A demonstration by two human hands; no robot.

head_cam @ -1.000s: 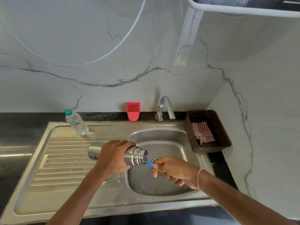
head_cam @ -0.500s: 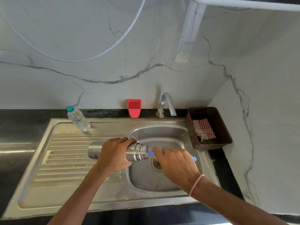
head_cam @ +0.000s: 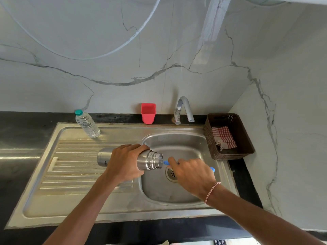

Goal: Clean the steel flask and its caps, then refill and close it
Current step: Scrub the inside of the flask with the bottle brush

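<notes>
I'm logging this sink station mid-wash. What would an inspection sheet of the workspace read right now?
Surface: steel sink with ribbed drainboard, set in a dark counter.
Job's things: steel flask, uncapped, held level over the basin edge; blue-handled tool, one end at its mouth; caps not seen.
Clutter: water bottle upright on the sink rim; red cup beside the tap; brown basket holding a checked cloth.
Hands: left hand grips the flask; right hand holds the tool.
Cables: white tube curving above the sink.
Surroundings: marble wall on two sides.

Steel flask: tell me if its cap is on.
No: the steel flask, gripped by the left hand, shows a bare, open threaded mouth.
</notes>
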